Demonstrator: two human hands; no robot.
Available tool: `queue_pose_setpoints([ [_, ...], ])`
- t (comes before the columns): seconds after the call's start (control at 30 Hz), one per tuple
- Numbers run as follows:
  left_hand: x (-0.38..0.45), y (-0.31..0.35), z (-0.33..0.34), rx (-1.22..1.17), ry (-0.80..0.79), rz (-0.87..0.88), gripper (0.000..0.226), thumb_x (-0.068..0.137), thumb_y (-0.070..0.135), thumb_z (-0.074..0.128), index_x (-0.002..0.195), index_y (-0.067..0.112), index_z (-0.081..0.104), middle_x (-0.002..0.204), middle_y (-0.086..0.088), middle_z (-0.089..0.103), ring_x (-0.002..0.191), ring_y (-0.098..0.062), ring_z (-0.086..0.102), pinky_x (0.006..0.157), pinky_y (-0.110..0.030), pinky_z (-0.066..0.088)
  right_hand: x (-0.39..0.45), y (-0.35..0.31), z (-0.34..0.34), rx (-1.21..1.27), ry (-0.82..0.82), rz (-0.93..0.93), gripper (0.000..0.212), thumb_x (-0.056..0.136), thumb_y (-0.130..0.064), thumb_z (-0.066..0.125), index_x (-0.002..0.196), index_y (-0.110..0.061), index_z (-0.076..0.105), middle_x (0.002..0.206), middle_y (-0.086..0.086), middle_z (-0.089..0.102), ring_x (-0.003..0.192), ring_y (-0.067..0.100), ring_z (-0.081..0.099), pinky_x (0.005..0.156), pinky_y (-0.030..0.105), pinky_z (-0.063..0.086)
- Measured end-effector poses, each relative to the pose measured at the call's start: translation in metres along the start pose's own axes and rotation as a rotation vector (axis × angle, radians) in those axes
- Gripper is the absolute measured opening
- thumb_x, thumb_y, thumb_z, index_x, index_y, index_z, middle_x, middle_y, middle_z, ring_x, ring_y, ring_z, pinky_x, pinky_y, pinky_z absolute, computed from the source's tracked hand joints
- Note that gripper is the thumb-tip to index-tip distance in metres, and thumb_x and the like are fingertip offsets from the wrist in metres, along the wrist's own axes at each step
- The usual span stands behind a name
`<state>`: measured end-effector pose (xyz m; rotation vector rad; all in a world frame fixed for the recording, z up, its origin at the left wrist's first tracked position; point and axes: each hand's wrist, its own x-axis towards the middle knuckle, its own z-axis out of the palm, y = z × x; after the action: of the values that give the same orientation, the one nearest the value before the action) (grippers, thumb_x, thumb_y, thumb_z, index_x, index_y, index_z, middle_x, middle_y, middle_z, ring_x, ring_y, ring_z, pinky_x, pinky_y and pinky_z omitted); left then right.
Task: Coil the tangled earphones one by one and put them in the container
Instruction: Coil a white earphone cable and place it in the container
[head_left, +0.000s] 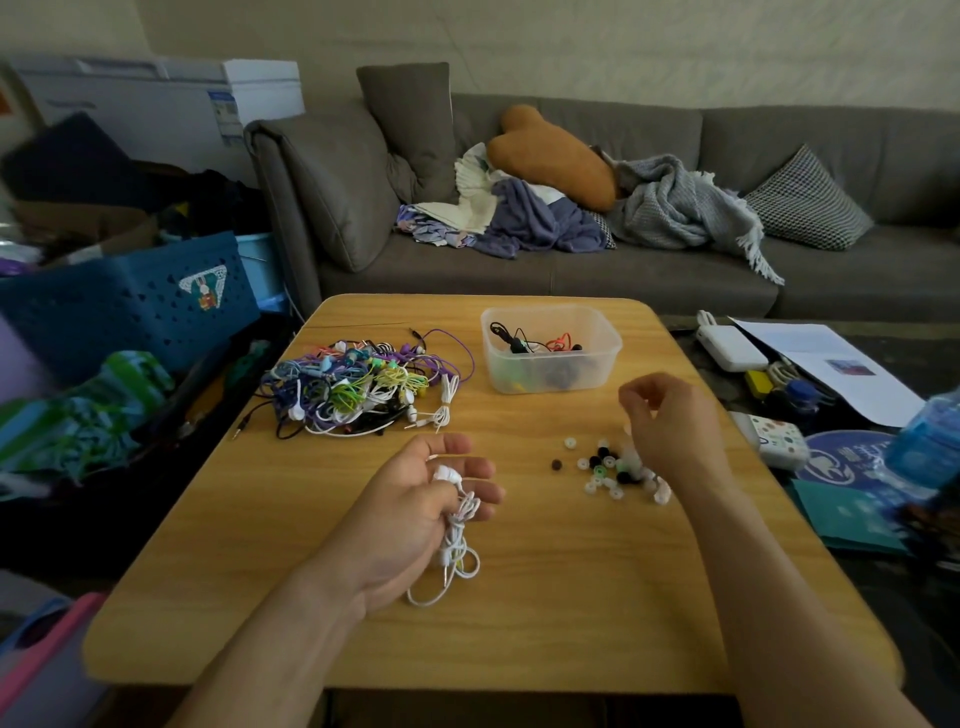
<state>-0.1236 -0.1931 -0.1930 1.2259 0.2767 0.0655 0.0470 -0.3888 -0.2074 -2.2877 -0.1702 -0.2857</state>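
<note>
My left hand (426, 499) grips a coiled white earphone (454, 540) above the wooden table (519, 613); its loops hang below my palm. My right hand (667, 415) hovers over a scatter of small ear tips (608, 467), fingers curled with the fingertips together; whether they pinch anything I cannot tell. A tangled pile of coloured earphones (358, 387) lies at the table's far left. The clear plastic container (550, 348) stands at the far middle with a few black and orange earphones inside.
A grey sofa (571, 270) with cushions and blankets runs behind the table. A blue basket (130, 306) and clutter sit to the left. Papers (826, 364), a white charger (732, 348) and a blue bottle (930, 441) lie to the right.
</note>
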Motion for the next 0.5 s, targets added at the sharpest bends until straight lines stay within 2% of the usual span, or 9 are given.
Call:
queue_pose_setpoints([
  [0.03,-0.001,0.0,0.001,0.02,-0.006,0.013,0.044,0.086,-0.026,0.031,0.116,0.002,0.048,0.101,-0.022,0.061,0.081,-0.028,0.067,0.072,-0.032,0.055,-0.005,-0.009,-0.004,0.113,0.029,-0.008,0.008,0.097,-0.022,0.061,0.099,-0.019,0.068,0.084,-0.012,0.063,0.093,0.012,0.061,0.065,0.014,0.043],
  [0.07,-0.002,0.001,0.002,0.037,-0.012,0.023,0.041,0.089,-0.024,0.034,0.117,0.002,0.048,0.101,-0.021,0.062,0.081,-0.027,0.068,0.072,-0.031,0.056,-0.012,-0.018,-0.008,0.218,0.033,-0.017,0.007,0.095,-0.023,0.063,0.098,-0.02,0.068,0.084,-0.01,0.066,0.084,0.006,0.062,0.059,0.009,0.042],
  [0.1,-0.003,0.001,0.002,0.046,-0.017,0.033,0.037,0.091,-0.021,0.036,0.117,0.003,0.048,0.101,-0.02,0.063,0.081,-0.026,0.068,0.074,-0.032,0.056,-0.02,-0.026,-0.011,0.32,0.01,-0.031,0.005,0.093,-0.023,0.066,0.098,-0.021,0.069,0.084,-0.008,0.069,0.077,0.005,0.063,0.059,0.01,0.046],
  [0.17,-0.004,0.0,0.004,0.066,-0.032,0.05,0.03,0.096,-0.013,0.038,0.119,0.005,0.048,0.101,-0.018,0.067,0.085,-0.028,0.069,0.083,-0.039,0.054,-0.04,-0.041,-0.013,0.496,-0.099,-0.073,0.01,0.088,-0.02,0.073,0.097,-0.022,0.07,0.083,-0.001,0.072,0.075,0.011,0.067,0.066,0.019,0.055],
  [0.23,-0.004,-0.001,0.005,0.142,-0.052,0.084,0.026,0.1,-0.004,0.038,0.12,0.009,0.048,0.102,-0.015,0.071,0.091,-0.03,0.069,0.088,-0.042,0.052,-0.06,-0.053,-0.009,0.605,-0.24,-0.136,0.017,0.081,-0.013,0.078,0.096,-0.018,0.073,0.083,0.002,0.074,0.072,0.015,0.067,0.066,0.027,0.056],
  [0.33,-0.007,-0.002,0.008,0.291,-0.065,0.166,0.02,0.102,0.006,0.039,0.119,0.012,0.048,0.101,-0.017,0.07,0.085,-0.025,0.072,0.075,-0.029,0.056,-0.079,-0.067,0.002,0.75,-0.443,-0.214,0.018,0.074,-0.012,0.081,0.09,-0.018,0.074,0.075,0.0,0.073,0.065,0.01,0.065,0.062,0.026,0.053],
  [0.43,-0.011,-0.006,0.008,0.519,-0.073,0.241,0.019,0.101,0.015,0.044,0.119,0.019,0.046,0.095,-0.01,0.073,0.082,-0.022,0.073,0.076,-0.035,0.058,-0.09,-0.072,0.013,0.706,-0.493,-0.272,0.014,0.073,-0.023,0.084,0.083,-0.029,0.077,0.079,0.0,0.075,0.066,0.024,0.068,0.063,0.039,0.058],
  [0.5,-0.014,-0.008,0.005,0.616,-0.066,0.271,0.021,0.101,0.007,0.044,0.116,0.021,0.047,0.096,-0.004,0.071,0.083,-0.015,0.072,0.077,-0.031,0.058,-0.096,-0.074,0.016,0.555,-0.472,-0.334,0.01,0.077,-0.026,0.084,0.083,-0.03,0.077,0.079,-0.004,0.074,0.062,0.027,0.067,0.058,0.036,0.056],
])
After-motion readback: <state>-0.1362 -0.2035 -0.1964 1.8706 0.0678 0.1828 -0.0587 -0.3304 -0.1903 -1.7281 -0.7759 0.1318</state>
